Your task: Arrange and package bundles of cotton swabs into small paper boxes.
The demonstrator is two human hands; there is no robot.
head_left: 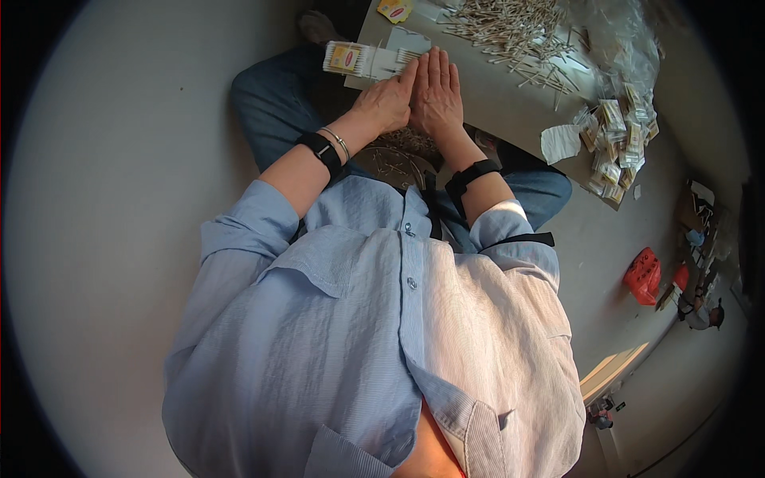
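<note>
My left hand (382, 107) and my right hand (437, 97) meet at the near edge of the table. The right hand lies flat, its fingers straight and close together. My left hand is closed, its index fingertip against the right hand. A short row of cotton swabs (407, 56) shows just beyond the left fingers, apparently held there; the rest of the row is hidden. Left of them lies a clear pack of cotton swabs (347, 57) with a yellow and red label. A white card or open box flap (409, 38) lies behind the row.
A large heap of loose cotton swabs (510, 28) covers the far table. Clear plastic bags (617, 40) and several small packs (621, 143) lie at the right. A torn white paper (561, 143) sits near the edge. Loose swabs lie in a round container (392, 166) below my hands.
</note>
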